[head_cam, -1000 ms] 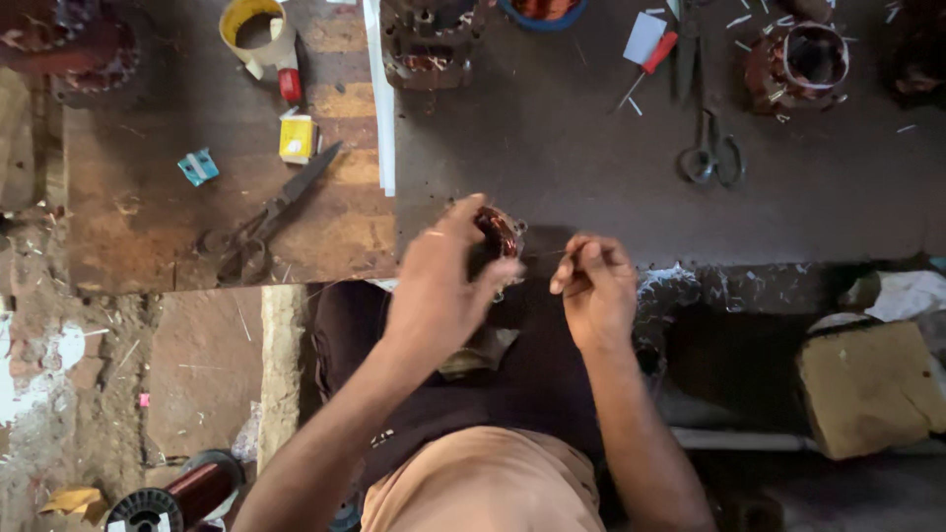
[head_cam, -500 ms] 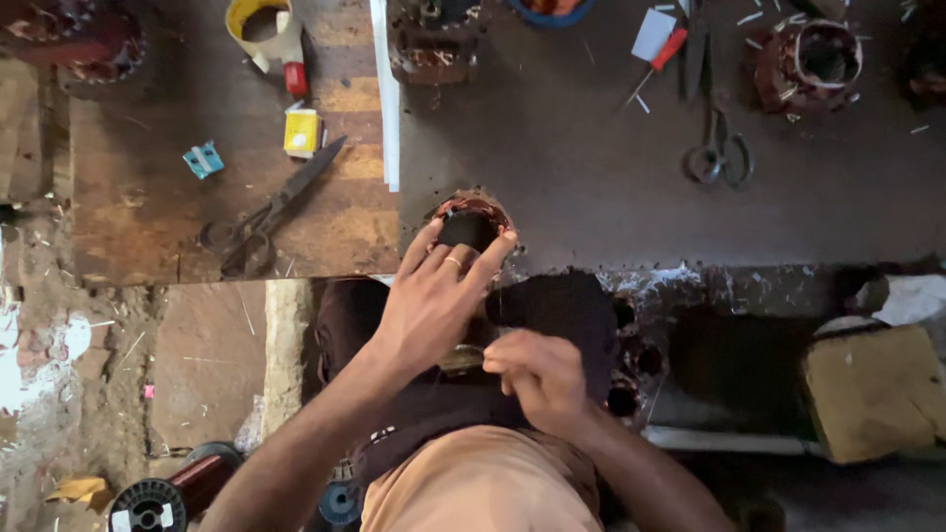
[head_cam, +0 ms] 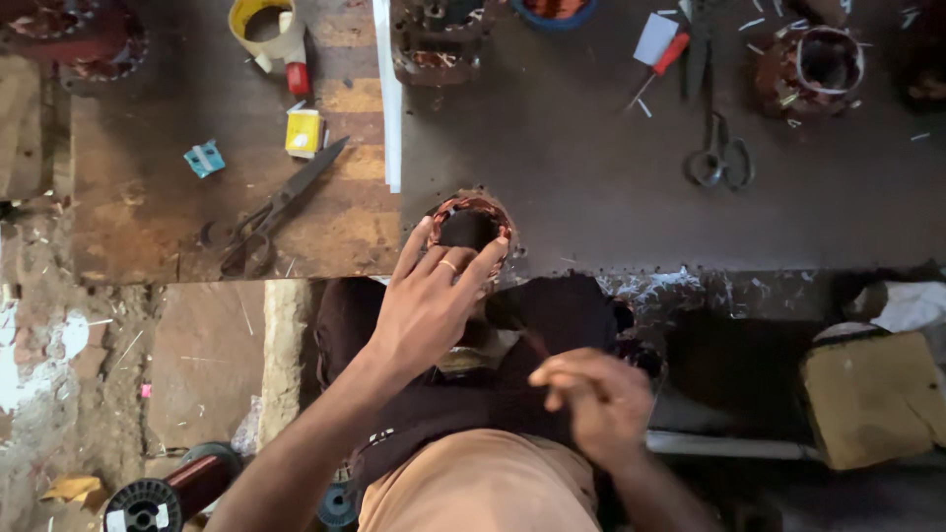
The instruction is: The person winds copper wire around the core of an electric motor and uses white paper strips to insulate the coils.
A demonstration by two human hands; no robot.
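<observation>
- The left hand [head_cam: 431, 300] grasps a round motor stator [head_cam: 471, 225] with copper windings; its fingers [head_cam: 482, 266] spread over the near rim, and one finger carries a ring.
- The stator stands at the near edge of the dark workbench [head_cam: 591, 197], just in front of the person's lap, with its open hole facing up.
- The right hand [head_cam: 596, 399] is lower, over the dark cloth on the lap. It is blurred; the fingers are curled, but I cannot tell if they pinch something.
- On the wooden board [head_cam: 148, 227] to the left lie big black scissors [head_cam: 276, 207], a small yellow box [head_cam: 304, 132], a small blue packet [head_cam: 204, 158] and a yellow tape roll [head_cam: 264, 25].
- Further on the workbench are a second pair of scissors [head_cam: 719, 158], a red-handled screwdriver [head_cam: 658, 67] and another stator [head_cam: 813, 69], all well apart from the hands.
- A spool of copper wire [head_cam: 163, 498] lies on the floor at the lower left.
</observation>
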